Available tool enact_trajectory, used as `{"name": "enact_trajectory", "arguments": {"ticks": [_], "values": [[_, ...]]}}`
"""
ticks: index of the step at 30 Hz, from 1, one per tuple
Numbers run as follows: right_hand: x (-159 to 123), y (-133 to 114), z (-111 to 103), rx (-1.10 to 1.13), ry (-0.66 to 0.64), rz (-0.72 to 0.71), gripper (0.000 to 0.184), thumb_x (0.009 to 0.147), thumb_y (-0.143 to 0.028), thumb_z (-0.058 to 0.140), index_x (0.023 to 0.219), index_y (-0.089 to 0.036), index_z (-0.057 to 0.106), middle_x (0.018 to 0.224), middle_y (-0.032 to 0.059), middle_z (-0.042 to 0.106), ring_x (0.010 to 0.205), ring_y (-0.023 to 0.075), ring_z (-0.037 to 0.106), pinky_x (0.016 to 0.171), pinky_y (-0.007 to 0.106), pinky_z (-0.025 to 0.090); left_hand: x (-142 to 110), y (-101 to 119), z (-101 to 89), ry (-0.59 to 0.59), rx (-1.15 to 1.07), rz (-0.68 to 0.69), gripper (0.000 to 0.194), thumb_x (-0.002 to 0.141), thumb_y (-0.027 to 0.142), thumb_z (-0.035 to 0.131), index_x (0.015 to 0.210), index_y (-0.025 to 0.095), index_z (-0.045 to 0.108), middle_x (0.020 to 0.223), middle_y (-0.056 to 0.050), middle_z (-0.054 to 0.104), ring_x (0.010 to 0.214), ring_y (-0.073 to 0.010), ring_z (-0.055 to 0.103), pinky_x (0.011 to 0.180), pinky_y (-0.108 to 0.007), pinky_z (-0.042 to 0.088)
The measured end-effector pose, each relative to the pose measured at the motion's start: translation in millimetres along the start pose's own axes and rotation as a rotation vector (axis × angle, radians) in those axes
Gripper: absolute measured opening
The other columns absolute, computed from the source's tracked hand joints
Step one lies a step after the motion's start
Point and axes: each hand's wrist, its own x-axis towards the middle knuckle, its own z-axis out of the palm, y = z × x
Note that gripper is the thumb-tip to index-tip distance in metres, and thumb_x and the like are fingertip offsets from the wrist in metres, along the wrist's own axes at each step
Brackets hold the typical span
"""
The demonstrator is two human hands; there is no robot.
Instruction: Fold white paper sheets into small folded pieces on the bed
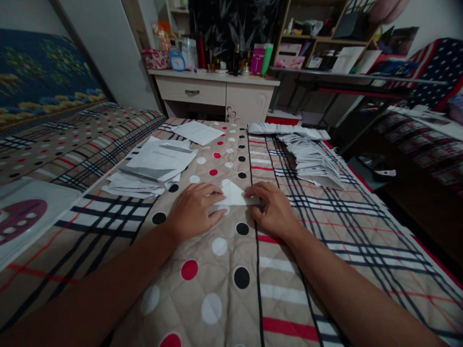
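A small piece of white paper (234,194), folded to a triangle with a peak at the top, lies on the patterned bedspread between my hands. The fingers of my left hand (198,208) are at its left corner, thumb below and fingers above. At the right corner, my right hand (270,206) pinches the paper between thumb and fingers. Both forearms reach in from the lower edges of the view. Beyond my left hand is a pile of loose paper sheets (155,161), some with grey bands. Past my right hand stand rows of folded white papers (313,161).
Another stack of sheets (198,132) lies at the far left of the bedspread (224,289). A white bag with a dark pink print (32,212) rests on the left. Behind the bed stands a white dresser (213,91) with a blue clock (177,60) and bottles.
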Motion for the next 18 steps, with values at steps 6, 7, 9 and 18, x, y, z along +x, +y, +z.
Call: {"name": "enact_trajectory", "arguments": {"ticks": [6,7,9,18], "values": [[1,1,4,-0.011,0.010,0.002,0.032,0.065,-0.008,0.058,0.093,-0.020,0.067,0.099,0.0085,0.066,0.096,0.0261,0.058,0.086,0.039,0.046,4,1,4.7,0.027,0.040,0.007,0.016,0.088,0.026,0.063,0.098,0.022,0.074,0.095,-0.005,0.072,0.091,-0.0230,0.062,0.080,-0.041,0.044],[1,2,4,-0.009,0.009,-0.011,0.029,0.068,-0.009,0.058,0.093,-0.020,0.067,0.098,0.0084,0.066,0.095,0.0255,0.058,0.086,0.038,0.046,5,1,5.3,0.031,0.056,0.026,0.016,0.089,0.026,0.062,0.096,0.022,0.074,0.092,-0.005,0.072,0.090,-0.0231,0.062,0.081,-0.041,0.043],[3,4,6,-0.018,-0.007,-0.040,0.022,0.074,-0.014,0.061,0.094,-0.019,0.068,0.099,0.0087,0.066,0.094,0.0247,0.059,0.085,0.037,0.046,6,2,6.4,0.055,0.078,0.045,0.016,0.090,0.025,0.060,0.093,0.020,0.075,0.088,-0.005,0.072,0.089,-0.0230,0.062,0.083,-0.042,0.042],[3,1,11,-0.164,-0.008,-0.089,0.021,0.087,-0.029,0.060,0.097,-0.016,0.073,0.101,0.0115,0.068,0.094,0.0255,0.060,0.081,0.035,0.044,9,5,11.6,0.057,0.169,0.013,0.020,0.091,0.022,0.056,0.089,0.015,0.075,0.089,-0.010,0.074,0.088,-0.0241,0.064,0.085,-0.041,0.041]]}}
